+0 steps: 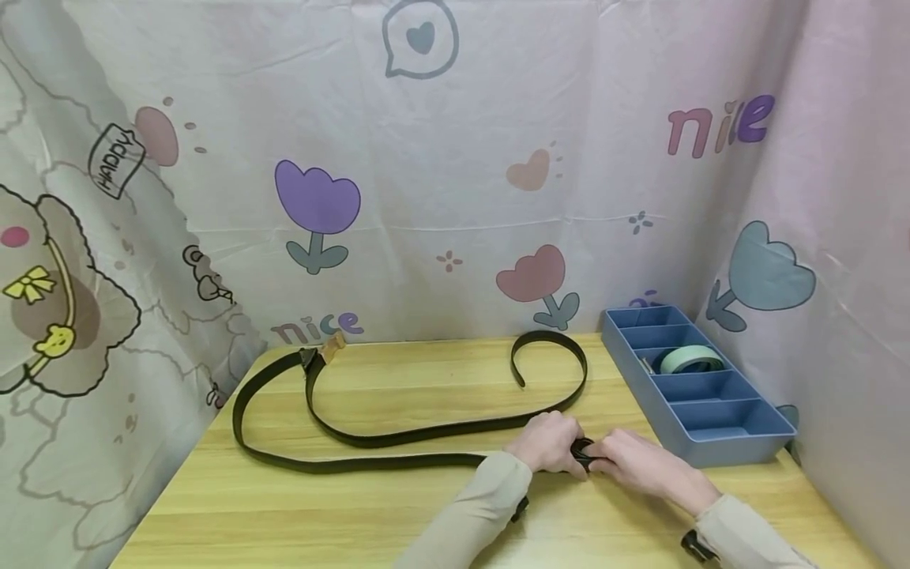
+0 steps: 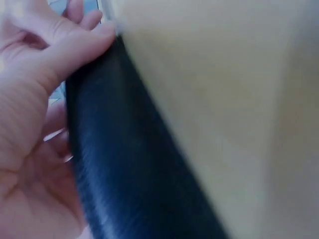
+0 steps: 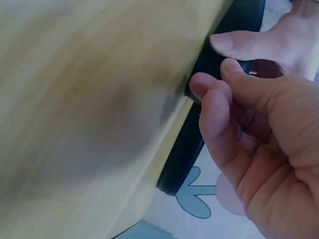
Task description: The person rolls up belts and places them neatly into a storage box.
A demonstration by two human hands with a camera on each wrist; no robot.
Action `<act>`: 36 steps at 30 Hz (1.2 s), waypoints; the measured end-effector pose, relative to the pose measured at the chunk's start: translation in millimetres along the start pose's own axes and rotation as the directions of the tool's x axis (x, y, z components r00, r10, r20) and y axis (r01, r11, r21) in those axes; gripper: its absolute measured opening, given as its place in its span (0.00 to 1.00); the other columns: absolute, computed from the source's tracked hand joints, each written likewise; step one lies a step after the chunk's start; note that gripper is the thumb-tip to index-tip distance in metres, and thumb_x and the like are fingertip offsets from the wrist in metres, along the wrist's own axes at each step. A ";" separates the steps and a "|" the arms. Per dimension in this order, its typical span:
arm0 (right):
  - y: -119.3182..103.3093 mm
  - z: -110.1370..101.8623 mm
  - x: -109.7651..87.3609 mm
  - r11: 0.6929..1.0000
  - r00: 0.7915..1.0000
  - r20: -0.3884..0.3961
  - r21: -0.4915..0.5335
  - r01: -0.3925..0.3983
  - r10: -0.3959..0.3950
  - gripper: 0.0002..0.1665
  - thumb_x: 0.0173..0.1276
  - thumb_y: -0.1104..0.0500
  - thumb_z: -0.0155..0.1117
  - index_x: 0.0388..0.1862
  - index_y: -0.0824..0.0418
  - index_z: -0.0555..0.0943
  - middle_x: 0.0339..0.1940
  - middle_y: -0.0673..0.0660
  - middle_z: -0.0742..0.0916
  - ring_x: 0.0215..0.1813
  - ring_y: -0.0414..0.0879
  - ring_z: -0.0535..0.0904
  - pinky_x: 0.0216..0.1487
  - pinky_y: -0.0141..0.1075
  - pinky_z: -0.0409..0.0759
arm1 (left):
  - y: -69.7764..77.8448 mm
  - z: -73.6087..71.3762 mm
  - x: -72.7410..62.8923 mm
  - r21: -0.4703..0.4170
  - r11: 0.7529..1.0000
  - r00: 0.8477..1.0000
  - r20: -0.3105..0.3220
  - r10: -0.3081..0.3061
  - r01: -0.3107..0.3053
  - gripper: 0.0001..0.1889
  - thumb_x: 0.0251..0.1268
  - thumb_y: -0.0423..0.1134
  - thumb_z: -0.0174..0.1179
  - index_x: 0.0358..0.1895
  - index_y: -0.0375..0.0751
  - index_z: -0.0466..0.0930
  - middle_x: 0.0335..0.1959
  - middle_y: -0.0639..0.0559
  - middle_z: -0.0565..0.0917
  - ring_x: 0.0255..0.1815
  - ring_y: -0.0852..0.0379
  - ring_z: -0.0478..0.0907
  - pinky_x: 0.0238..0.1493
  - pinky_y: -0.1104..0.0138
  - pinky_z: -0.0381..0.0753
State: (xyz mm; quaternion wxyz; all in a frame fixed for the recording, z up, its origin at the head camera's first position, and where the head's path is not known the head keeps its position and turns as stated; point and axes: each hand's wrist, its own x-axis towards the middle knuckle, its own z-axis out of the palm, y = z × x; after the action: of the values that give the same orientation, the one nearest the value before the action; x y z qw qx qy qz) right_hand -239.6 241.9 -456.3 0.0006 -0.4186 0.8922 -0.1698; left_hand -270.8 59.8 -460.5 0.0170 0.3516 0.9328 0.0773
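A long black leather belt (image 1: 441, 431) lies in a wide bend across the wooden table, with a gold-coloured buckle (image 1: 332, 346) at the back left. One end curls at the back right. My left hand (image 1: 549, 444) grips the front strand, its thumb laid along the dark leather (image 2: 119, 139) in the left wrist view. Close beside it, my right hand (image 1: 636, 466) pinches a small looped part of the belt (image 1: 583, 454) between thumb and fingers. In the right wrist view the fingertips (image 3: 214, 89) cover much of that spot, so its exact shape is hidden.
A blue compartment tray (image 1: 732, 457) stands at the right, with a pale green roll (image 1: 691, 359) in a middle compartment. Printed curtains (image 1: 426, 197) hang behind the table (image 1: 341, 521) and at both sides.
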 end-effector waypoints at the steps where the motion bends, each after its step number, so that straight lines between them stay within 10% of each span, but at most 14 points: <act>1: 1.0 -0.8 -0.5 1.000 1.000 0.010 0.000 0.002 -0.002 0.09 0.66 0.63 0.65 0.29 0.49 0.79 0.23 0.38 0.78 0.26 0.27 0.68 0.28 0.25 0.69 | -1.0 -1.4 -0.1 -0.008 1.000 0.999 0.026 0.023 -0.023 0.16 0.42 0.55 0.78 0.35 0.59 0.86 0.27 0.69 0.82 0.26 0.69 0.74 0.31 0.77 0.71; 6: 3.5 -1.4 -1.3 1.000 1.000 0.023 -0.014 0.013 -0.013 0.10 0.66 0.63 0.65 0.30 0.48 0.79 0.25 0.39 0.79 0.28 0.28 0.69 0.29 0.26 0.70 | -4.9 -3.9 1.1 -0.023 0.997 0.993 0.092 0.075 -0.073 0.29 0.44 0.50 0.78 0.55 0.65 0.81 0.45 0.70 0.84 0.38 0.71 0.76 0.42 0.78 0.72; 16: -5.1 9.3 3.1 0.999 0.997 -0.080 -0.037 -0.014 0.011 0.08 0.69 0.61 0.62 0.31 0.47 0.78 0.25 0.38 0.80 0.28 0.28 0.69 0.29 0.27 0.70 | 2.8 -3.5 0.2 0.066 0.997 0.999 -0.012 -0.030 0.031 0.13 0.42 0.54 0.77 0.21 0.62 0.79 0.18 0.69 0.75 0.22 0.68 0.70 0.25 0.72 0.67; 24: 9.3 4.9 1.4 0.996 0.995 -0.041 -0.008 0.087 -0.087 0.09 0.69 0.63 0.62 0.39 0.48 0.82 0.33 0.39 0.83 0.36 0.28 0.76 0.35 0.28 0.76 | -6.6 -7.4 0.0 -0.020 0.998 0.990 0.124 0.068 -0.066 0.28 0.45 0.50 0.77 0.54 0.65 0.80 0.44 0.71 0.83 0.40 0.70 0.76 0.43 0.76 0.73; 36: -9.9 6.1 6.4 0.999 0.998 -0.066 -0.044 0.010 -0.013 0.08 0.67 0.60 0.64 0.30 0.48 0.79 0.25 0.39 0.79 0.28 0.28 0.69 0.29 0.26 0.70 | 0.4 -6.0 -0.2 0.119 0.993 0.999 0.022 -0.025 0.023 0.15 0.39 0.58 0.78 0.23 0.63 0.80 0.19 0.70 0.75 0.21 0.68 0.69 0.23 0.73 0.66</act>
State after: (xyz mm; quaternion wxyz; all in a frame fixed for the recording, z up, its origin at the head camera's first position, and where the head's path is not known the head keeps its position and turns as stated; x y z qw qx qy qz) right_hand -235.5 229.3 -458.2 -0.0390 -0.4176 0.8928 -0.1642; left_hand -270.9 59.1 -454.5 0.0080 0.3416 0.9396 0.0176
